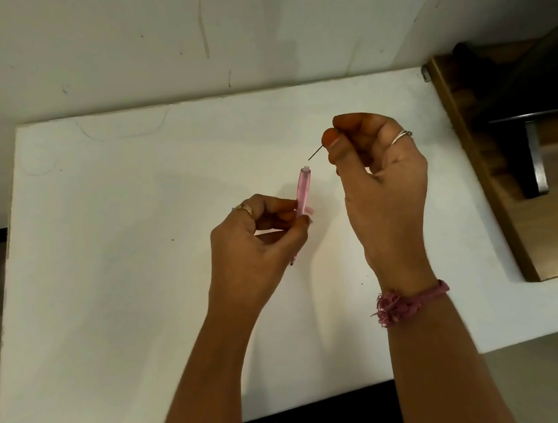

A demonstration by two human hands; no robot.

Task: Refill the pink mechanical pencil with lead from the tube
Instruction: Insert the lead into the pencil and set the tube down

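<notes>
above the white table (138, 260), the left hand (257, 248) grips the pink mechanical pencil (303, 191) upright, open end up, so the right hand (380, 173), pinching a lead stick (315, 153), can angle it in; no tube is visible.

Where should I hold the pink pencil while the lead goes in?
Grip the pink pencil low on its barrel from the left, as the left hand does. That leaves the upturned open end clear for the lead held by the right hand.
</notes>
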